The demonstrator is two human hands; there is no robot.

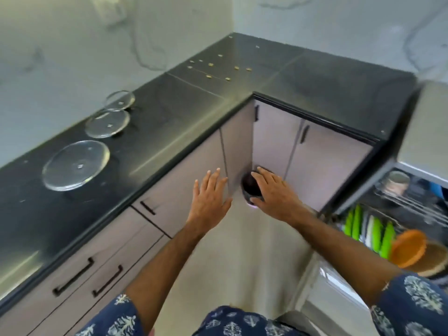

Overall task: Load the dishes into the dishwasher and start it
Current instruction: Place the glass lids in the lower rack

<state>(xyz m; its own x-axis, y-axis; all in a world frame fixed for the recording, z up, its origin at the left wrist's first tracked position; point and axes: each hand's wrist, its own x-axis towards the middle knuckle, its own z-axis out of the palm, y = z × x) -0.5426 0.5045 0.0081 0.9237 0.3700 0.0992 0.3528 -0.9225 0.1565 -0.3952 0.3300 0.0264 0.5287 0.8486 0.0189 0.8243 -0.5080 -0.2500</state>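
Dark and rounded, a small black cup-like vessel [251,187] with a pale pink bottom edge is in the right hand [274,194], which grips it from above with curled fingers, low in front of the beige corner cabinet doors [274,139]. The left hand [209,198] is beside it, flat and with fingers spread, holding nothing. On the black stone bench [150,117] three round clear glass lids [76,164] lie in a row. At the right the open dishwasher [388,214] shows its lower rack with green and white plates [371,232] standing upright, and an orange round plastic bowl [408,248] near them. The picture is a little blurred.
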